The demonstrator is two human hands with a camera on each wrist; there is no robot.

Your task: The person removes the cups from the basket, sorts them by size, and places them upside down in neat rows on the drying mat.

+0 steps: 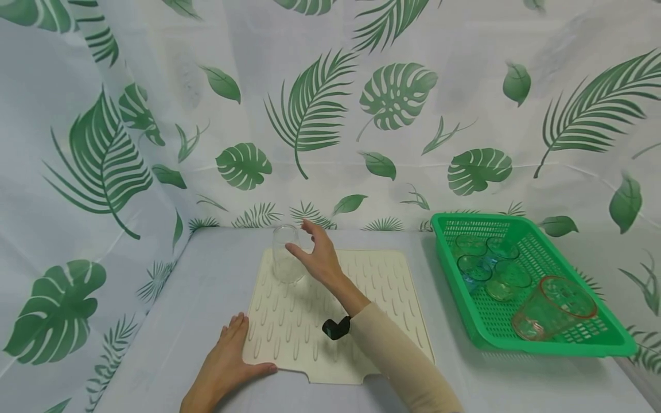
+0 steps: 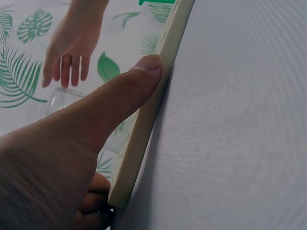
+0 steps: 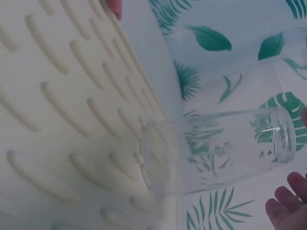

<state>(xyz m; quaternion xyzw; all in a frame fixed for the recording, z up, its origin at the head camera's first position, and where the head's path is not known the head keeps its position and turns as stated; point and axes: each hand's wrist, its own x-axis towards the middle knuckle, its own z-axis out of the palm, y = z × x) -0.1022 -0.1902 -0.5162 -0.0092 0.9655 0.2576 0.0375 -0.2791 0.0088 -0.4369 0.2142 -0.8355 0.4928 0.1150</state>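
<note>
A clear drinking glass (image 1: 287, 261) stands on the far left part of a cream drying mat (image 1: 304, 321), its narrower, thick end up. My right hand (image 1: 321, 255) is just right of the glass's upper part, thumb and fingers spread apart. In the right wrist view, fingertips (image 3: 288, 199) show beside the top of the glass (image 3: 216, 151), with a gap between. My left hand (image 1: 227, 358) rests at the mat's near left corner. Its thumb (image 2: 129, 86) lies straight against the front edge of the mat (image 2: 139, 148), and its fingers touch the left side.
On the right a green plastic basket (image 1: 472, 330) holds a large orange-tinted glass (image 1: 549, 310) and several smaller tinted glasses (image 1: 508, 281). A white leaf-patterned sheet (image 1: 330, 189) hangs behind and on the left. Pale cloth covers the table (image 1: 206, 275).
</note>
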